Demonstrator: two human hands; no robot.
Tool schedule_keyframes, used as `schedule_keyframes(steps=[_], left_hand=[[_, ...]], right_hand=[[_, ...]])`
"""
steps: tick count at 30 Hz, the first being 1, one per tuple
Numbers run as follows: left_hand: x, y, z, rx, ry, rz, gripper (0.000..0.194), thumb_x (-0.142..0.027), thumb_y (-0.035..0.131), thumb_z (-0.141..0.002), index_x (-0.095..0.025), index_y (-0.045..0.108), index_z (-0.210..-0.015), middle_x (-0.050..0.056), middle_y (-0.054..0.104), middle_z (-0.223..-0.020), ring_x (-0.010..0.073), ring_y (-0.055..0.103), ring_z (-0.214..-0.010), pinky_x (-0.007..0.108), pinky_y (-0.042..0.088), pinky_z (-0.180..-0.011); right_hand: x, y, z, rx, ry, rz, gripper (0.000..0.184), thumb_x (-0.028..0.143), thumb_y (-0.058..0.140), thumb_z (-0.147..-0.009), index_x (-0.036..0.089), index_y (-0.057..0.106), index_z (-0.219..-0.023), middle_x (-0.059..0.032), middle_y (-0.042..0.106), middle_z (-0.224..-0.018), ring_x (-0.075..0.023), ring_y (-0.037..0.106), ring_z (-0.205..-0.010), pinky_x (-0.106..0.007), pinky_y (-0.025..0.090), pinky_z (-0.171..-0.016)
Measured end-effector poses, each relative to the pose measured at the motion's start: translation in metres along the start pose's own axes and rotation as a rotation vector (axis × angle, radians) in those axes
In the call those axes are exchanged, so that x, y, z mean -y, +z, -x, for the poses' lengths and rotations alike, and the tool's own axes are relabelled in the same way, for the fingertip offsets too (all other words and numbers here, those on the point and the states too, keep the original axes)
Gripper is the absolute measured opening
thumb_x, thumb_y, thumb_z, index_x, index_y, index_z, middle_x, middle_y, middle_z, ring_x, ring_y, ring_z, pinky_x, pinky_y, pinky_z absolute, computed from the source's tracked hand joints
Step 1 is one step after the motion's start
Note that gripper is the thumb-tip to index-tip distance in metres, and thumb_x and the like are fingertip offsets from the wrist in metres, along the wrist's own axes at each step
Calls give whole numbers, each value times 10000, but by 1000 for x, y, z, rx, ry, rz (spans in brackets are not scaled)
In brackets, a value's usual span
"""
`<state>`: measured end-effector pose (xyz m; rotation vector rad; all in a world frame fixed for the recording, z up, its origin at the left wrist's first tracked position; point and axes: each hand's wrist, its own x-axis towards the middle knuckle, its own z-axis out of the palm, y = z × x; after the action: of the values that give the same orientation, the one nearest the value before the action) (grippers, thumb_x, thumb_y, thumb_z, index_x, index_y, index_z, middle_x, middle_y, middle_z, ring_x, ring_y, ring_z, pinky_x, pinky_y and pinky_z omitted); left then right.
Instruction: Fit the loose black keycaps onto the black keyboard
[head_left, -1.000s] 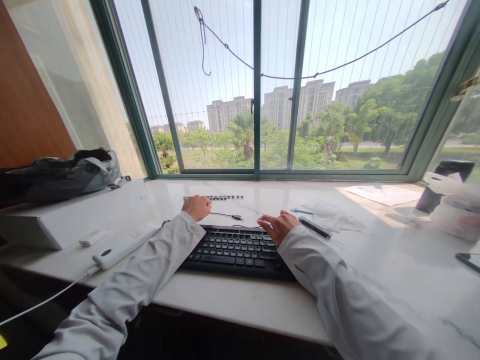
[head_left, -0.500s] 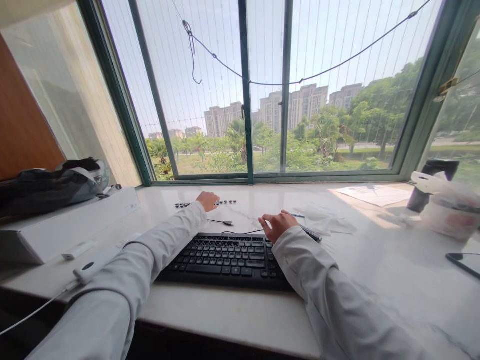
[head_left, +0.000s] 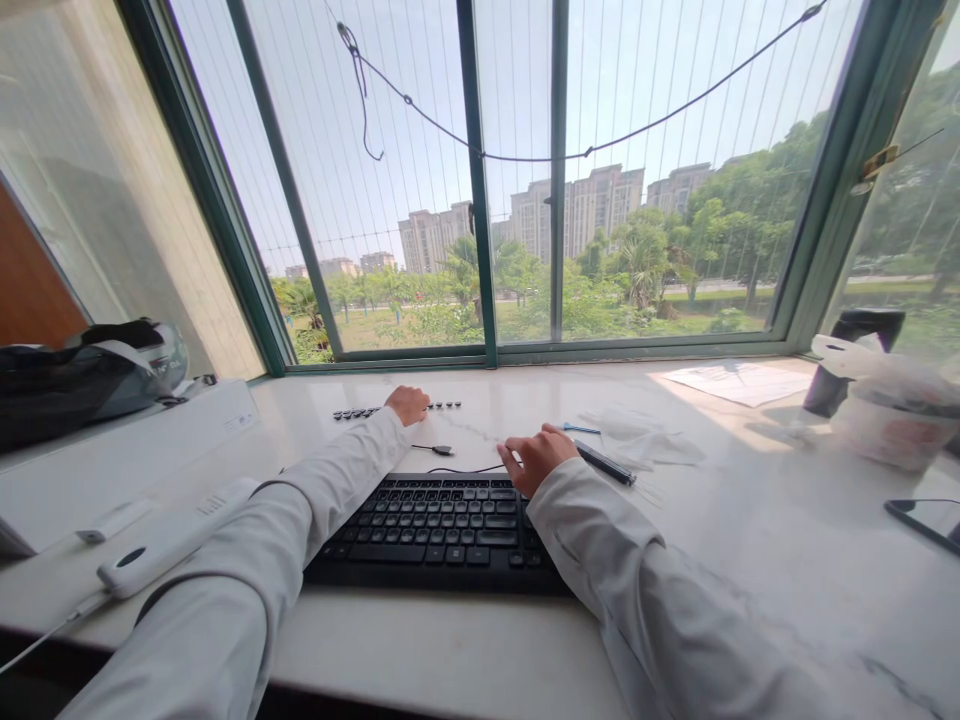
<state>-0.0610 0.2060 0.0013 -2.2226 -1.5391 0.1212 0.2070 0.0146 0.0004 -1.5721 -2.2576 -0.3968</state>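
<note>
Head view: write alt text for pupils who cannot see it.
A person's left hand is at a row of small black pieces on a counter beneath a window. The right hand is near the far edge of a black keyboard.

I find the keyboard point(head_left: 435, 535) black, lying flat and face up before me. Beyond it I note small black keycaps point(head_left: 356, 413), loose, lined up crosswise, partly hidden.
</note>
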Motion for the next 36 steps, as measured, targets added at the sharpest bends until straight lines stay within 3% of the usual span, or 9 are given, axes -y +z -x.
schedule_keyframes(steps=[13,16,20,23,26,30,36], left_hand=[[-5,-10,11,-141,22,25,282,-265,515,-782,-116,752,-743,168,714,-788,271,657,-754,334,437,-665],[-11,-23,27,-227,35,48,316,-297,483,-833,-158,766,-812,137,729,-827,262,662,-790,318,424,-655],[-33,-49,66,-362,104,103,307,-375,476,-889,-260,753,-957,51,743,-924,205,666,-851,268,395,-629],[-56,-68,101,-646,274,173,253,-367,530,-884,-261,759,-869,10,729,-737,148,656,-674,242,309,-515],[-75,-81,126,-825,370,172,242,-355,545,-887,-245,747,-815,-18,668,-594,109,607,-546,237,252,-468],[-82,-82,140,-897,482,120,258,-316,529,-901,-223,719,-752,-35,620,-542,84,559,-488,240,236,-453],[-77,-74,143,-940,470,131,272,-312,516,-909,-229,728,-760,-26,624,-544,81,536,-477,237,254,-464]], right_hand=[[-1,0,0,-2,-10,0,413,378,366,-942,229,734,-829,-64,743,-754,-178,673,-716,-315,377,-879],[1,0,0,9,-22,-4,405,376,374,-942,227,735,-833,-63,746,-764,-177,674,-721,-313,372,-900],[6,-1,0,21,-34,-24,399,387,374,-946,235,740,-900,-65,752,-808,-186,676,-747,-313,378,-896],[12,1,1,23,-33,-70,373,423,397,-942,266,723,-1036,-58,753,-817,-197,674,-773,-313,392,-875],[17,5,0,-2,-39,-115,376,466,416,-936,293,683,-1136,-40,751,-801,-195,666,-758,-313,403,-855],[22,9,-1,-31,-97,-152,345,472,457,-925,308,678,-1133,-10,726,-707,-181,634,-696,-304,406,-827],[24,6,-4,-111,-11,-297,321,482,521,-896,278,706,-1061,45,590,-533,-127,538,-544,-287,394,-799]])
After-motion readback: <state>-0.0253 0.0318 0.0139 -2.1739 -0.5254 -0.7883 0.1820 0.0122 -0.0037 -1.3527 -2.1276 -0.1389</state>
